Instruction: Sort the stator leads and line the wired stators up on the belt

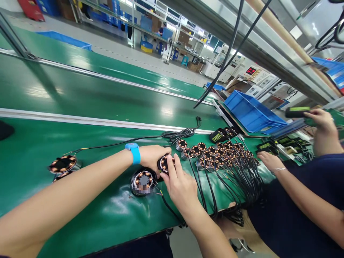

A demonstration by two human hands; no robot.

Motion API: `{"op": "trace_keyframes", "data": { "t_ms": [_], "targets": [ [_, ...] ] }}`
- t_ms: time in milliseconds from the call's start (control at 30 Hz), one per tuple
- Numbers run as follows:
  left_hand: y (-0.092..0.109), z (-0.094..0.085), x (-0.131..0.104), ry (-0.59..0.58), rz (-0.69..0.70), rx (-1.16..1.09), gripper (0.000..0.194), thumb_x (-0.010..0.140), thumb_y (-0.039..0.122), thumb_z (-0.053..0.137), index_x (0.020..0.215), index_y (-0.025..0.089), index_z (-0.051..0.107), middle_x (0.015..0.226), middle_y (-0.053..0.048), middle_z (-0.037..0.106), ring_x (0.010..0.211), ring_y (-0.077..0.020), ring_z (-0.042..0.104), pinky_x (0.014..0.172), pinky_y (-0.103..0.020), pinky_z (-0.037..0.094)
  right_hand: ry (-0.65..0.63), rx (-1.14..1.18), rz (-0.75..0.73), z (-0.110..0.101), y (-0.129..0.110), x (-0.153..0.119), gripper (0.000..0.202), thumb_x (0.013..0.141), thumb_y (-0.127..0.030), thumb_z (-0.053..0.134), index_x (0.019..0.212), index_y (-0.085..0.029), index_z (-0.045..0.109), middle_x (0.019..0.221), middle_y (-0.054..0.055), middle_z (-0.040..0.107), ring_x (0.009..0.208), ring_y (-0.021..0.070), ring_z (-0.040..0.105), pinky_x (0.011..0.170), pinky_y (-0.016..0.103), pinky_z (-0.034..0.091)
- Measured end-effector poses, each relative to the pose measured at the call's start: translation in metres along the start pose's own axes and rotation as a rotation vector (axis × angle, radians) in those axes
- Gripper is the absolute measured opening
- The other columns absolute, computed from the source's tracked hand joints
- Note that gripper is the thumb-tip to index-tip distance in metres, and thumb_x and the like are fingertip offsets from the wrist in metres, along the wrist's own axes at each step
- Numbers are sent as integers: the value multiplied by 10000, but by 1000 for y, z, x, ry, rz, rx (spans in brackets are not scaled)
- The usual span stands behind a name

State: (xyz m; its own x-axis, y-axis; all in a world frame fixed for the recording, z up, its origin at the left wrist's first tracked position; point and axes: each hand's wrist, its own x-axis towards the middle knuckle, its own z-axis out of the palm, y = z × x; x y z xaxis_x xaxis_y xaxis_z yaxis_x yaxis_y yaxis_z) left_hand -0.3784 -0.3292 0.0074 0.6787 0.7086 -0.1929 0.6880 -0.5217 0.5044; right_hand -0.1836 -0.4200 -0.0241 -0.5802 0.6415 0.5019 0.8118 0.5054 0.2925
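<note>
Two bare hands meet over a green bench. The left hand (150, 156), below a blue wristband (133, 153), wraps the side of a black-cased coil ring (163, 164); the right hand (182, 184) pinches it, thumb at its side and fingers across its top. From where I stand, the left fingertips are hidden.

This piece looks partway done: the copper coils sit in the casing, but whether fully seated I cannot tell. Just beside it, another coil ring (144, 179) rests in a dark round holder. Near the blue bin (252, 111), a few black casings (219, 135) seem already filled. Much appears left: a crowd of uncased rings (215, 157), trailing black cables, stands to the right, near a co-worker's hand (270, 162).
</note>
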Motion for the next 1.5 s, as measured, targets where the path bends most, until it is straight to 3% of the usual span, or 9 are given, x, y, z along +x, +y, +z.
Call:
{"op": "trace_keyframes", "data": {
  "t_ms": [233, 567, 733, 867, 967, 1133, 1267, 1367, 1500],
  "targets": [
    [2, -4, -6, -5, -2, 19, 688, 623, 284, 983, 1159, 238, 555, 1127, -31, 759, 1054, -278, 722, 729, -260, 444, 86, -1, 44, 8, -4, -3, 502, 1142, -391, 368, 1411, -125, 698, 1493, 172, 588, 508, 109, 632, 430, 266, 502],
    [2, -10, -1, -17, 1, 7, 745, 620, 324, 991, 1253, 236, 607, 1136, -40, 777, 1057, -277, 733, 811, -279, 513, -84, 116, 114, 10, -2, -6, 492, 1130, -377, 398, 1479, -122, 633, 1530, 160, 558, 593, 145, 713, 434, 267, 530],
    [4, -16, -56, 122, -54, -14, 656, 911, 309, 732, 1504, 236, 460, 1520, -106, 598, 1384, -272, 593, 1129, -347, 465, -164, 160, 121, 16, -6, -9, 515, 1115, -433, 450, 1450, -91, 641, 1606, 151, 475, 774, 194, 754, 571, 307, 615],
    [25, 15, -115, 285, -119, 0, 1015, 818, 621, 809, 1624, 311, 276, 1650, -93, 441, 1468, -287, 506, 1145, -353, 481, -177, 214, 101, 12, -2, 1, 545, 1068, -490, 562, 1417, -82, 659, 1547, 174, 551, 932, 268, 741, 701, 379, 645],
    [48, 52, -121, 358, -246, 188, 1188, 687, 630, 912, 1639, 321, 271, 1587, -117, 505, 1415, -355, 529, 1096, -437, 516, -39, 422, 132, -1, 13, -3, 487, 1065, -482, 560, 1371, -127, 692, 1556, 201, 527, 1021, 278, 711, 859, 438, 632],
    [59, 83, -91, 440, -322, 378, 849, 917, 523, 728, 1636, 298, 338, 1352, -145, 645, 1189, -353, 616, 935, -458, 552, 314, 821, 411, -43, 38, -77, 206, 1053, -249, 550, 1118, -180, 732, 1007, 87, 731, 841, 172, 695, 770, 291, 581],
    [47, 78, -85, 411, -158, 375, 715, 955, 379, 599, 1625, 321, 357, 1319, -120, 650, 1145, -328, 602, 955, -467, 550, 3, 926, 669, -49, 14, -173, 408, 1054, -318, 539, 671, -182, 585, 583, -18, 547, 520, 108, 527, 519, 212, 427],
    [45, 74, -84, 380, -118, 438, 734, 928, 347, 555, 1631, 298, 351, 1292, -127, 656, 1146, -348, 589, 918, -495, 551, -147, 987, 920, -19, -28, -228, 342, 1007, -456, 621, 862, -157, 702, 698, 26, 673, 604, 143, 640, 581, 222, 527],
    [57, 74, -76, 380, -166, 552, 547, 973, 364, 490, 1498, 221, 549, 1208, -145, 690, 1136, -375, 588, 847, -500, 532, 10, 978, 1024, 38, -71, -248, 561, 945, -495, 682, 1370, -135, 623, 1208, 176, 733, 1054, 258, 747, 841, 337, 641]
  ]
}}
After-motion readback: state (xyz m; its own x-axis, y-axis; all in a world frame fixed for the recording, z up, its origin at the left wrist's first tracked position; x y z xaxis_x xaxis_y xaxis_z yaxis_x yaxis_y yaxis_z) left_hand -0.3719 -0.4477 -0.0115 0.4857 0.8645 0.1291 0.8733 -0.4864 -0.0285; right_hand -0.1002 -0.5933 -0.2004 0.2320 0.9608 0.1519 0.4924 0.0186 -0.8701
